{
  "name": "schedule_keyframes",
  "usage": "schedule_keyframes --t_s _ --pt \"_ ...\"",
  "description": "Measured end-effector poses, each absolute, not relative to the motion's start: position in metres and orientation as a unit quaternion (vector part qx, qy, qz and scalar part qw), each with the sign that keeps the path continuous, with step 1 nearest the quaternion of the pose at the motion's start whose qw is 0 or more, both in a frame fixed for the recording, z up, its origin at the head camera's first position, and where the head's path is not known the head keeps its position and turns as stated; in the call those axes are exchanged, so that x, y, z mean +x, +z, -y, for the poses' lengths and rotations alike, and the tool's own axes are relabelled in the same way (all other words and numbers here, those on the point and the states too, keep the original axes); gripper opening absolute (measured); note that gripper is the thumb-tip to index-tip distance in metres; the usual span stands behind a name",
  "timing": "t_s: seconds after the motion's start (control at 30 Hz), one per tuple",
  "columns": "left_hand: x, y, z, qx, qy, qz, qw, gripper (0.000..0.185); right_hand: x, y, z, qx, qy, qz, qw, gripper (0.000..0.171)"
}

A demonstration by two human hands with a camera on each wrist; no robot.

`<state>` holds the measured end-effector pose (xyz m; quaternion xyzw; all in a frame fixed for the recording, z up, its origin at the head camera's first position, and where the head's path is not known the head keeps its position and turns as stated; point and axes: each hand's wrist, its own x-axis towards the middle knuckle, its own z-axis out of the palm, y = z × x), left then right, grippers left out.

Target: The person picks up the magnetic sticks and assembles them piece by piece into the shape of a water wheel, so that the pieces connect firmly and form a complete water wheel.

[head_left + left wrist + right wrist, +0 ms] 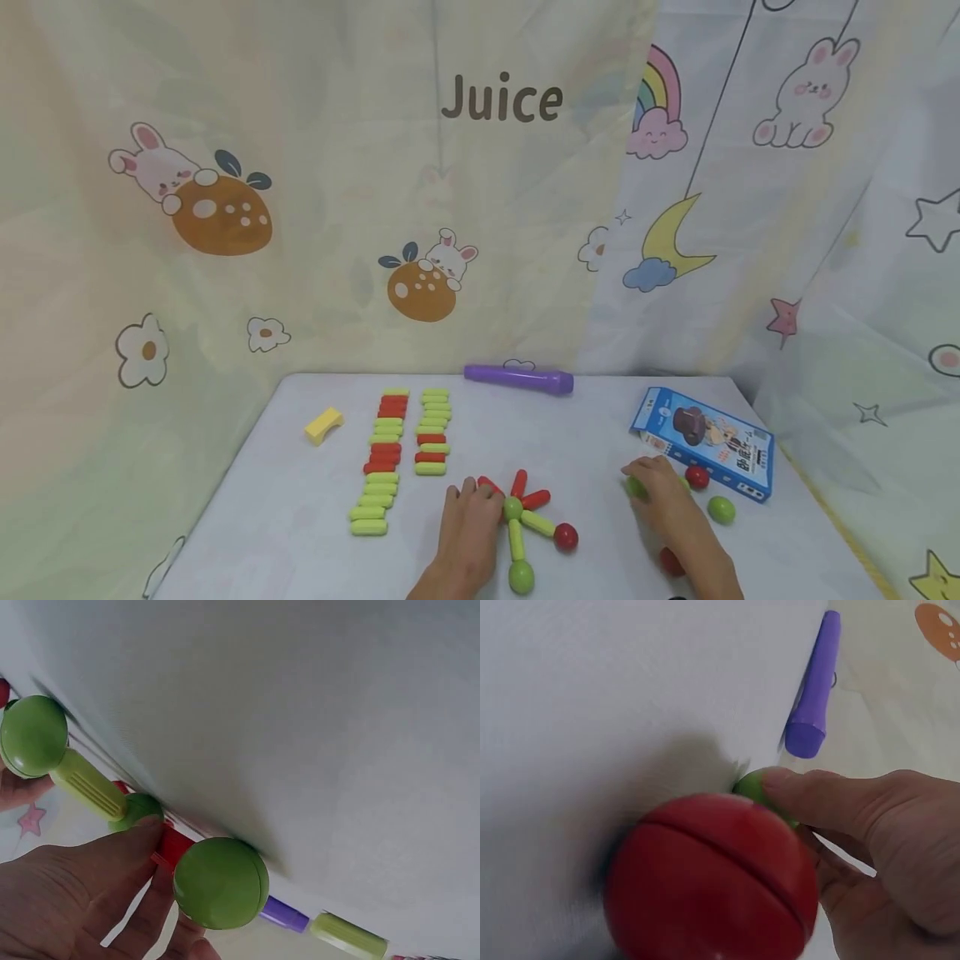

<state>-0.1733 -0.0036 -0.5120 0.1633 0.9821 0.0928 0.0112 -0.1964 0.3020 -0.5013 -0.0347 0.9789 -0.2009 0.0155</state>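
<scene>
On the table, a star-like build of toy sticks and balls has a green centre ball (512, 508), red sticks (536, 500) and light green sticks (516, 540). A red ball (566, 537) and a green ball (521, 576) tip the two light green sticks. My left hand (471, 533) is at the build's left side, pinching a red stick (172, 846) beside the centre ball. Close to the left wrist camera, a green ball (221, 883) overlaps that stick's near end. Off to the right, my right hand (660, 500) pinches a green ball (754, 787); a red ball (712, 877) lies under that wrist.
Two columns of red and light green sticks (386, 458) lie at left, near a yellow arched block (324, 426). A purple microphone-shaped toy (519, 379) lies at the back edge. Beside a blue box (708, 442) at right are a red ball (697, 477) and a green ball (722, 509).
</scene>
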Motion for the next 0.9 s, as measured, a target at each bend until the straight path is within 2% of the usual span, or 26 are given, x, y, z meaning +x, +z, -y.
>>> schedule_keyframes --t_s 0.27,0.5,0.77,0.9 --pt "-0.176 -0.513 0.005 0.174 0.111 -0.979 -0.006 0.033 -0.199 -0.51 -0.28 -0.053 -0.273 -0.96 0.014 0.031" --pt "-0.181 -0.512 0.007 0.185 0.118 -0.976 -0.01 0.026 -0.199 -0.52 -0.252 -0.168 -0.358 -0.919 0.004 0.032" --pt "-0.181 -0.512 0.01 0.198 0.126 -0.972 -0.019 0.026 -0.201 -0.526 -0.239 -0.189 -0.348 -0.917 0.035 0.039" --pt "-0.182 -0.511 0.01 0.195 0.126 -0.973 -0.009 0.027 -0.206 -0.531 -0.231 -0.193 -0.316 -0.928 0.041 0.031"
